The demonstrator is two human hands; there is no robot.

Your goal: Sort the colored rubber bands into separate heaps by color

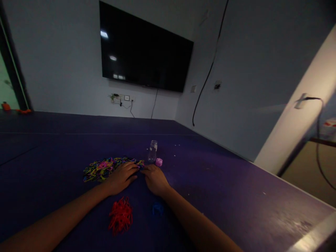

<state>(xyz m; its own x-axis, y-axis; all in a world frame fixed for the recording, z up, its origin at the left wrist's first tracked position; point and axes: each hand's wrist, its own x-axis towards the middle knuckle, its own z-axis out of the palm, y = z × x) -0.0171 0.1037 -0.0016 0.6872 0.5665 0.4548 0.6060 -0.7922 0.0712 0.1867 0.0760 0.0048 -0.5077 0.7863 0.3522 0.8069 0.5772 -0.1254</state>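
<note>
A pile of mixed coloured rubber bands [105,167] lies on the dark blue table [223,189]. My left hand [121,177] rests palm down at the pile's near right edge, fingers stretched toward the bands. My right hand [154,179] lies beside it, fingertips meeting those of the left at the pile's right tip; whether they pinch a band is too dark to tell. Between my forearms sit a heap of red bands [120,215] and a small clump of blue bands [158,208].
A small clear plastic bottle [152,151] stands just beyond my right hand, with a pink cap [159,162] next to it. A large dark screen [144,52] hangs on the far wall. The table's right edge [288,183] runs diagonally past a doorway.
</note>
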